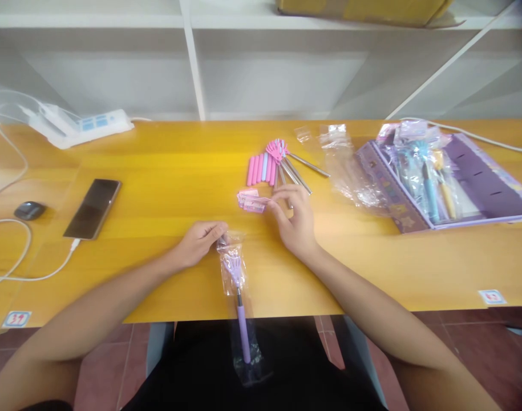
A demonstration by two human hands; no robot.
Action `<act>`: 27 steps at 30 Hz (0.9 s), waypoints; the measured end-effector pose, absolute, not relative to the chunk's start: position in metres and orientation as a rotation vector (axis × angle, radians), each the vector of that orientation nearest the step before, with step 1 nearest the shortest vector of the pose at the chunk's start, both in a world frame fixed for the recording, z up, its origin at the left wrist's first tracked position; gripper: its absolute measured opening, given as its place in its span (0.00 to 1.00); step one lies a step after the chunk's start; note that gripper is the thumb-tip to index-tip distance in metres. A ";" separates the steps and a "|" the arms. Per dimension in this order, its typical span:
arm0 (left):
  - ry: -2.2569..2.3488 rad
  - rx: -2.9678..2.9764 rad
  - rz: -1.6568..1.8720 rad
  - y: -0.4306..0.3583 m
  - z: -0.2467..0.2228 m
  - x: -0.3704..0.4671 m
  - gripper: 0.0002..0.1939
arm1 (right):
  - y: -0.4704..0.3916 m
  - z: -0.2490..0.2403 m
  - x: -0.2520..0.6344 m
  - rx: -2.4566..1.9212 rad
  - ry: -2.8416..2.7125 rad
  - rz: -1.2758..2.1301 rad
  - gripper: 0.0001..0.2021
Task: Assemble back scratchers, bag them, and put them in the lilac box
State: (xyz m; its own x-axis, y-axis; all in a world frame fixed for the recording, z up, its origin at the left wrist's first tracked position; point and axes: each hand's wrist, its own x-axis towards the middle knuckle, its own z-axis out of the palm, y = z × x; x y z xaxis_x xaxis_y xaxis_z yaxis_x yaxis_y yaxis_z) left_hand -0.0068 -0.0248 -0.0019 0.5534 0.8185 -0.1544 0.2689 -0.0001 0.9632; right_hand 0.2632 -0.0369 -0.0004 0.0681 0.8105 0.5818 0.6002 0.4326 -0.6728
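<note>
On the yellow wooden table [179,171], our left hand [198,244] pinched the clear bag [249,374] by its top, best kept steady; our right hand [298,224] pinched a pink card [263,200], best lifted singly.

At 8 o'clock, a number sticker [16,319] on the table [179,188] reads "39"; the 4 o'clock sticker [492,297] is too blurred.

Head-worn camera, fairly near — looks forward and down over the table [170,182] — edges seem blurred.
</note>
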 end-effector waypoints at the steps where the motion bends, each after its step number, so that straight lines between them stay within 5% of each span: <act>1: 0.968 1.558 0.558 -0.025 -0.001 -0.006 0.34 | -0.039 0.001 0.263 -1.232 -1.596 0.246 0.05; 11: 0.970 1.546 0.583 -0.026 -0.001 -0.006 0.34 | -0.067 0.009 0.250 -0.483 -2.097 0.396 0.07; 21: 0.637 1.682 0.506 -0.024 0.005 -0.010 0.39 | -0.063 0.008 0.246 -0.738 -1.913 0.266 0.10; 27: 0.719 1.822 0.485 -0.027 0.003 -0.007 0.20 | -0.062 0.012 0.246 -0.814 -1.842 0.258 0.09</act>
State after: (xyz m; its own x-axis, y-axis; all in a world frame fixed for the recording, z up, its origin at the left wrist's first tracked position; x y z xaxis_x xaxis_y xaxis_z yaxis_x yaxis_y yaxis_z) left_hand -0.0070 -0.0273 0.0029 0.7351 0.6779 -0.0106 0.2442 -0.2502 0.9369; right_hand 0.2460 -0.0617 0.0117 -0.2110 0.6388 0.7399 0.4113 0.7446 -0.5257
